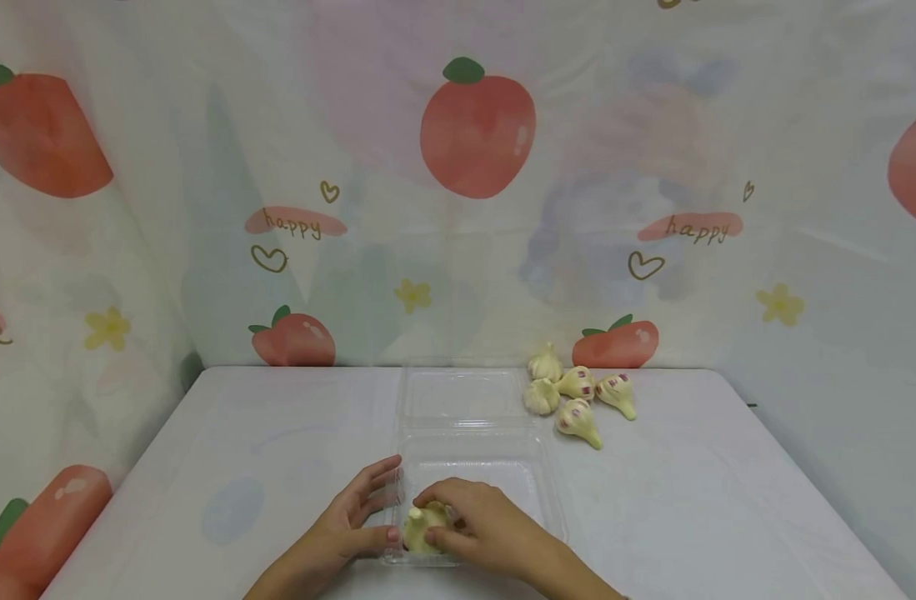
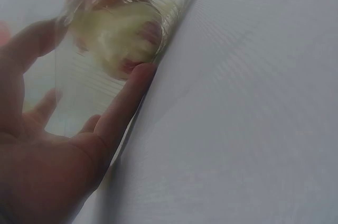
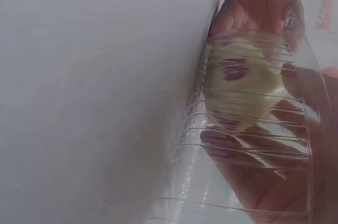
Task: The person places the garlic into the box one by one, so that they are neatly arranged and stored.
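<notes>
The right hand [image 1: 478, 521] is curling its fingers around a garlic bulb [image 1: 425, 528] and holding it inside the near left corner of a clear plastic container [image 1: 536, 487] that is lying open on the white surface [image 1: 240, 467]. In the right wrist view the garlic bulb [image 3: 245, 89] is showing through the ribbed wall of the container [image 3: 211, 145], with purple marks on its skin and the fingers [image 3: 296, 94] wrapping it. The left hand [image 1: 352, 521] is resting outside the container's left wall, fingers straight and relaxed, its thumb touching the near left corner. In the left wrist view the left hand [image 2: 58, 145] is lying flat against the plastic wall [image 2: 79, 86], and the bulb [image 2: 119, 36] is appearing blurred behind it. The container's lid [image 1: 461, 396] is lying flat on the far side. Five more garlic bulbs [image 1: 575, 394] are sitting in a loose cluster just right of the lid, near a curtain [image 1: 473, 167] printed with tomatoes.
</notes>
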### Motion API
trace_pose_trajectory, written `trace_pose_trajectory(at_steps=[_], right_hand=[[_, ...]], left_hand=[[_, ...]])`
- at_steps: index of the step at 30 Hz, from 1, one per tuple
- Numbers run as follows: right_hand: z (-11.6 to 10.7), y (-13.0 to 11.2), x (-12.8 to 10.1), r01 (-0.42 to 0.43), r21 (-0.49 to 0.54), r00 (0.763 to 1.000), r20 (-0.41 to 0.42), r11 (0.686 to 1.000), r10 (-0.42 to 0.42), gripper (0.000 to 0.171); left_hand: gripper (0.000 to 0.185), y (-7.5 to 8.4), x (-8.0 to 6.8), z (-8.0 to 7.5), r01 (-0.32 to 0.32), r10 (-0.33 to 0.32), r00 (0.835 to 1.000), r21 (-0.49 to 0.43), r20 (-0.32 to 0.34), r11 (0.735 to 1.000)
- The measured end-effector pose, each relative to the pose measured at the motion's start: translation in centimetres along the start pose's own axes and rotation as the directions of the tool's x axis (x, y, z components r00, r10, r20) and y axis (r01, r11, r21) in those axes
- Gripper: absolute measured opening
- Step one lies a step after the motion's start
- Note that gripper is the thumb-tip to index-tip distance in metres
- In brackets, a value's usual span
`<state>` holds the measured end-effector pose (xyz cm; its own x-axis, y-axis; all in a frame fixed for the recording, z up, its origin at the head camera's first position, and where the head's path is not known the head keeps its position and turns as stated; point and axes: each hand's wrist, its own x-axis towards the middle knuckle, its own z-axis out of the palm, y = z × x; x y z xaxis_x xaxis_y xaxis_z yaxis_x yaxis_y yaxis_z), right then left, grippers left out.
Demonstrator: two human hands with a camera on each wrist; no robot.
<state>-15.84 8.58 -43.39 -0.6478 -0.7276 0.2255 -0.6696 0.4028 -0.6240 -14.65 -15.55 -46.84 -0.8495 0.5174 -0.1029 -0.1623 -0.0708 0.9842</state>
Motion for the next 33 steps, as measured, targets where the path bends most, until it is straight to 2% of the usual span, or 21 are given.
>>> trace_pose_trajectory(at_steps=[6, 11, 16, 22, 27, 33], right_hand=[[-0.1, -0.1, 0.0, -0.019, -0.043, 1.0, 0.007, 0.999, 0.019, 0.038], [-0.7, -0.9, -0.1, -0.015, -0.11, 1.0, -0.024, 0.994, 0.012, 0.045], [-1.9, -1.8, -0.3, -0.022, -0.136, 0.998, -0.067, 0.99, 0.013, 0.048], [-3.9, -2.4, -0.6, -0.093, -0.17, 0.989, -0.131, 0.981, 0.071, 0.049], [-5.5, -2.2, -0.9, -0.144, -0.172, 0.975, -0.191, 0.975, 0.11, 0.05], [-6.5, -1.3, -1.2, -0.155, -0.189, 0.962, -0.254, 0.97, 0.104, 0.051]], left_hand=[[0.075, 0.0, 0.0, 0.0, -0.006, 0.006, 1.0, -0.007, 0.002, 1.0], [0.074, 0.0, 0.0, -0.1, -0.01, 0.01, 1.0, -0.012, 0.002, 1.0], [0.074, -0.1, 0.0, -0.1, -0.009, 0.009, 1.0, -0.023, 0.001, 1.0], [0.074, -0.1, 0.0, 0.0, -0.002, 0.002, 1.0, -0.02, -0.01, 1.0], [0.075, -0.1, 0.0, 0.1, -0.004, 0.003, 1.0, -0.024, -0.016, 1.0], [0.075, -0.2, 0.1, 0.0, -0.012, 0.011, 1.0, -0.024, -0.015, 1.0]])
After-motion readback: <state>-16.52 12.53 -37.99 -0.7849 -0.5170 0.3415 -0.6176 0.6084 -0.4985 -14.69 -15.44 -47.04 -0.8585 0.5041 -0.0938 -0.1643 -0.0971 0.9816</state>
